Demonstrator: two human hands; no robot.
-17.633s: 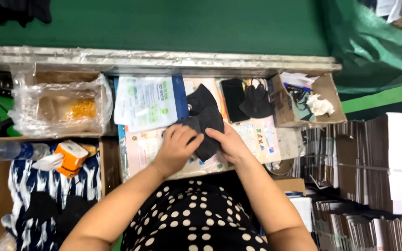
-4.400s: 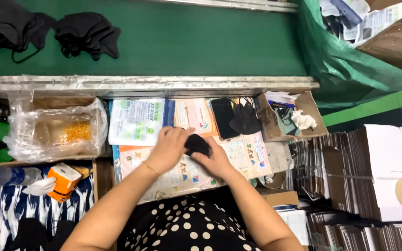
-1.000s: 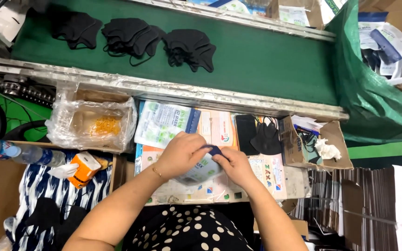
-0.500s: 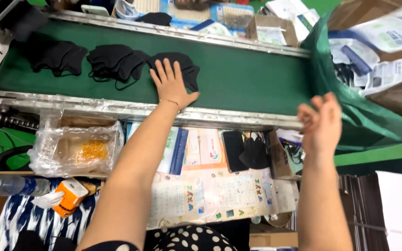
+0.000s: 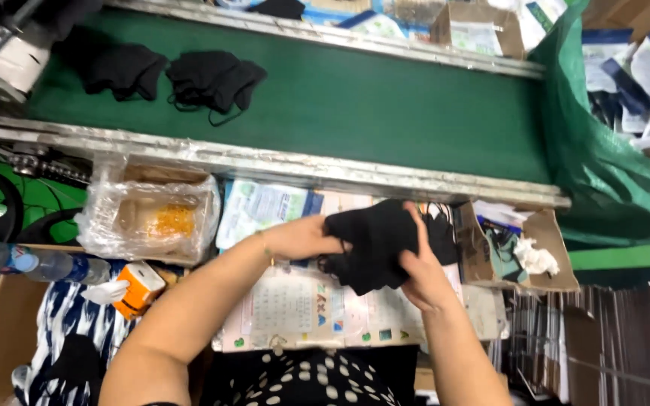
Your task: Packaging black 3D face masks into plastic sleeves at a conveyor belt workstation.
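Left hand and right hand pinch opposite edges of a black cloth mask over the workbench's front edge; light, limp, best gripped at edges.

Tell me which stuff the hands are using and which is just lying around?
In use:
left hand
right hand
black masks

Lying about:
masks on belt
water bottle
orange box
plastic bag
tissue

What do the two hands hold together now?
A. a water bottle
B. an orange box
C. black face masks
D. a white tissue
C: the left hand and the right hand both grip the black face masks over the work surface.
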